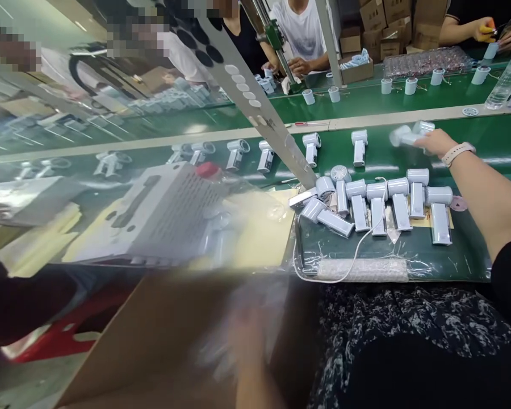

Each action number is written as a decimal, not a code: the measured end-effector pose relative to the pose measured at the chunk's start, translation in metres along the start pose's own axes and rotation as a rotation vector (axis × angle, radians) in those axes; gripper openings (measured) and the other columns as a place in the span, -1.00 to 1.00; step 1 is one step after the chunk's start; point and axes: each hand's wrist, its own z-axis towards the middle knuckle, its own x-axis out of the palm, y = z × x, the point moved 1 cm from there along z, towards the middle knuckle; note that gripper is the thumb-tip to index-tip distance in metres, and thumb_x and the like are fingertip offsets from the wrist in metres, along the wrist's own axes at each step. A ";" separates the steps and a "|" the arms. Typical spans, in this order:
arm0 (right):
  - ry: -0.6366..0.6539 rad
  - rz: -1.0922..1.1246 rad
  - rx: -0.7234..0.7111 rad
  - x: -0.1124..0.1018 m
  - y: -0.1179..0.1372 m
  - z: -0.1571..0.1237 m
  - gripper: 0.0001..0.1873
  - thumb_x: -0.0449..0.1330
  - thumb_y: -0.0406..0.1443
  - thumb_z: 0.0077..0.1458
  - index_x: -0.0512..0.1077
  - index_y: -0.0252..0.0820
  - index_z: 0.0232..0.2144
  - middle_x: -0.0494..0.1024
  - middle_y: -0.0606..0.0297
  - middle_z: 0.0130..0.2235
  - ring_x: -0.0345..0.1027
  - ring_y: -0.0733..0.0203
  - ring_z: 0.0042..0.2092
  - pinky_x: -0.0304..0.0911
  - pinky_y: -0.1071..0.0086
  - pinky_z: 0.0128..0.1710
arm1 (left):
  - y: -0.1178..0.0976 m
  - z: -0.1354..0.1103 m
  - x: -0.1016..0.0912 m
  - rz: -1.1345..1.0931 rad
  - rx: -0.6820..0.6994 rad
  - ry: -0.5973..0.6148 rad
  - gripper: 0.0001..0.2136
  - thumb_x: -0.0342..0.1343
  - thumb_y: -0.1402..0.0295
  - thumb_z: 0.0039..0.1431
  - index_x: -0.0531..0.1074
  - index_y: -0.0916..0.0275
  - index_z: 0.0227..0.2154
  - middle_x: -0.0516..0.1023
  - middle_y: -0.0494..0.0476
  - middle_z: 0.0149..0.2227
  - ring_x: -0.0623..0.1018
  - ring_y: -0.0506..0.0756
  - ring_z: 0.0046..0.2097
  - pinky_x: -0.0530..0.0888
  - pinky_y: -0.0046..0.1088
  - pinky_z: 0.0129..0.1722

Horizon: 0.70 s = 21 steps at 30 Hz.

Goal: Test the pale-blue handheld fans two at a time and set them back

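Observation:
My right hand (440, 143) reaches out over the green conveyor belt (383, 153), its fingers closed on a white handheld fan (409, 135) that is partly smeared by motion. Low in the view, my left hand (247, 332) is blurred, among clear plastic bags (221, 352) at an open cardboard box (162, 335); its fingers cannot be made out. On the green work mat between the arms lie several white fans (360, 213) in a rough row, with a white cable (360, 250) looping over them.
More fans (359, 149) stand spaced along the belt. A slanted metal post (276, 130) rises from the table's middle. White printed boxes (153, 213) and yellow sheets (259, 233) lie to the left. Bubble wrap (361, 270) edges the mat. Co-workers sit across the line, handling small white parts (438, 76).

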 end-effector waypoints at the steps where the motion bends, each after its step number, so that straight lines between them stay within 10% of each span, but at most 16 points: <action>1: 0.039 0.038 -0.025 -0.008 0.005 -0.011 -0.82 0.39 -0.30 0.23 0.57 -0.36 -0.21 0.60 0.10 -0.30 0.40 0.14 -0.33 0.33 0.23 -0.31 | -0.005 0.002 0.002 -0.045 0.025 -0.040 -0.65 0.07 0.06 0.47 0.53 0.27 -0.07 0.60 0.17 -0.17 0.62 0.16 -0.15 0.64 -0.19 -0.12; 5: 0.211 0.146 -0.360 -0.013 0.040 -0.087 -0.64 0.39 -0.21 0.14 0.63 -0.32 -0.06 0.62 0.08 -0.16 0.48 0.00 -0.18 0.40 0.16 -0.17 | -0.052 -0.016 0.049 -0.292 0.218 0.037 -0.52 0.10 -0.17 0.30 0.54 0.20 -0.35 0.56 0.13 -0.41 0.60 0.18 -0.30 0.63 -0.21 -0.20; 9: 0.367 0.056 -0.777 0.023 0.069 -0.197 -0.38 0.47 -0.11 0.02 0.63 -0.26 0.11 0.37 -0.13 0.36 0.33 -0.42 0.29 0.28 -0.26 0.28 | -0.117 -0.053 0.122 -1.002 0.181 0.651 -0.32 0.35 -0.33 -0.01 0.61 0.14 -0.04 0.70 0.28 0.01 0.68 0.31 0.07 0.64 -0.12 0.05; 13: 0.474 -0.072 -0.947 0.052 0.076 -0.266 0.00 0.54 -0.03 0.03 0.39 -0.34 0.41 0.07 -0.35 0.51 0.00 -0.59 0.49 0.06 -0.40 0.42 | -0.129 -0.065 0.138 -1.287 -0.028 0.520 -0.36 0.39 -0.34 -0.07 0.63 0.13 -0.19 0.70 0.15 -0.11 0.67 0.25 0.07 0.60 -0.21 0.13; 18: 1.002 -0.030 -0.881 0.038 0.089 -0.215 -0.27 0.35 0.13 0.26 0.50 -0.12 0.31 0.62 -0.04 0.19 0.56 -0.14 0.15 0.48 0.07 0.13 | -0.093 -0.052 0.108 -1.143 0.028 0.428 -0.35 0.39 -0.40 -0.18 0.62 0.17 -0.41 0.68 0.15 -0.30 0.72 0.29 -0.13 0.68 -0.14 -0.02; 21: 0.478 -0.145 -0.362 0.041 0.099 -0.132 -0.53 0.06 -0.06 0.52 0.63 -0.26 0.05 0.70 -0.06 -0.09 0.58 -0.06 -0.04 0.46 0.09 0.03 | -0.077 -0.053 0.096 -1.045 0.033 0.435 -0.32 0.41 -0.40 -0.27 0.62 0.18 -0.41 0.74 0.25 -0.19 0.74 0.33 -0.13 0.71 -0.17 -0.13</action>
